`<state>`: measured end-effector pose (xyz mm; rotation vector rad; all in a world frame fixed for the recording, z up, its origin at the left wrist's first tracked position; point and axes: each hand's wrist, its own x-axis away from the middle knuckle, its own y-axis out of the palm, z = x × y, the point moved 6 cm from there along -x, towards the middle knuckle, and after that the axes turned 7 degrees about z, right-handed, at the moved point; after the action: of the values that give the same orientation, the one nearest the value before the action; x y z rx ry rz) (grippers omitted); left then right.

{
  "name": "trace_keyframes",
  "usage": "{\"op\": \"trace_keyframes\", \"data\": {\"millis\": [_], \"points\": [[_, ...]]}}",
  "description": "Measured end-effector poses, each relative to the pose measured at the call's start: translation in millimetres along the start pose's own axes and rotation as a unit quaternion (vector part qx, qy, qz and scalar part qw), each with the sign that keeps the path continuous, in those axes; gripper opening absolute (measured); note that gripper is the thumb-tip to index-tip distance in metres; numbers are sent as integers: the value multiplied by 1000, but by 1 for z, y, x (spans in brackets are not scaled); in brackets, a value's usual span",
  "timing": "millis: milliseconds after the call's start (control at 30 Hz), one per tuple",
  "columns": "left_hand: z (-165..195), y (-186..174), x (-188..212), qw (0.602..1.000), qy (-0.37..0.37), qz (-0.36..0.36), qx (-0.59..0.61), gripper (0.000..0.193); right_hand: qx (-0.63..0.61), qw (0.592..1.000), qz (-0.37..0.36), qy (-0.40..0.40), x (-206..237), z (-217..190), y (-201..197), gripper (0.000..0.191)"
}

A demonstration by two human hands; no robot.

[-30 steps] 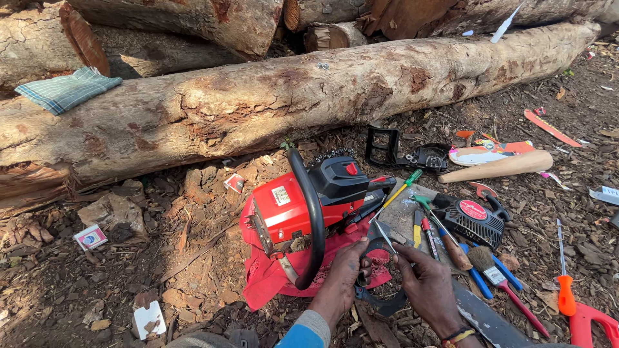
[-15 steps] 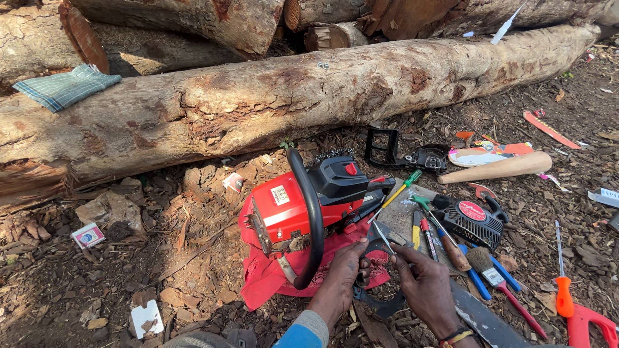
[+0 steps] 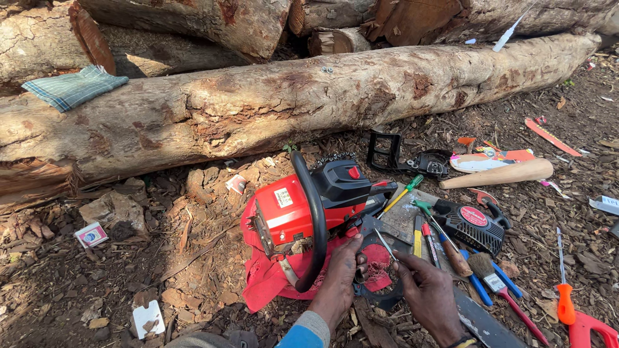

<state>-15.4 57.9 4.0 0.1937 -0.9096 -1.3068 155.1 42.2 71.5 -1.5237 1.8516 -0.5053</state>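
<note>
Head view: my left hand (image 3: pixel 343 270) steadies the heavy, rigid red chainsaw (image 3: pixel 303 209) lying on its cloth, while my right hand (image 3: pixel 425 290) pinches a thin stiff rod (image 3: pixel 385 245); I'd lift by its black handle (image 3: pixel 314 219).

Both hands, left hand (image 3: pixel 342 274) and right hand (image 3: pixel 425 293), work beside a red chainsaw (image 3: pixel 309 206) below a log (image 3: pixel 271 103).

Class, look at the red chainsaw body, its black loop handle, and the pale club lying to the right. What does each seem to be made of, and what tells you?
Chainsaw body: likely moulded plastic, smooth with a slight sheen and rounded edges.
Loop handle: matt black, probably rubber or plastic coated; the core is hidden.
Club: bare wood, pale, unpainted, smooth and rounded.
</note>
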Motion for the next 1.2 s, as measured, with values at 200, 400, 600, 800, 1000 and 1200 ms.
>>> {"op": "trace_keyframes", "data": {"millis": [200,400,600,800,1000,1200], "points": [[3,-1,3,1000,4,5,-16,23,0,997,19,-76,3,-10,-1,28],[1,-1,2,1000,1,6,-8,25,39,998,18,-48,-1,-6,-3,26],[1,-2,2,999,-11,7,30,23,-3,993,57,-106,-1,-11,-9,25],[1,0,4,1000,-12,-7,18,24,46,998,23,24,-3,1,-6,25],[-1,0,2,999,-20,-5,49,22,27,999,23,35,-1,-1,-6,28],[-2,-2,0,999,-17,2,40,22,44,999,30,11,-2,1,-4,27]]}}
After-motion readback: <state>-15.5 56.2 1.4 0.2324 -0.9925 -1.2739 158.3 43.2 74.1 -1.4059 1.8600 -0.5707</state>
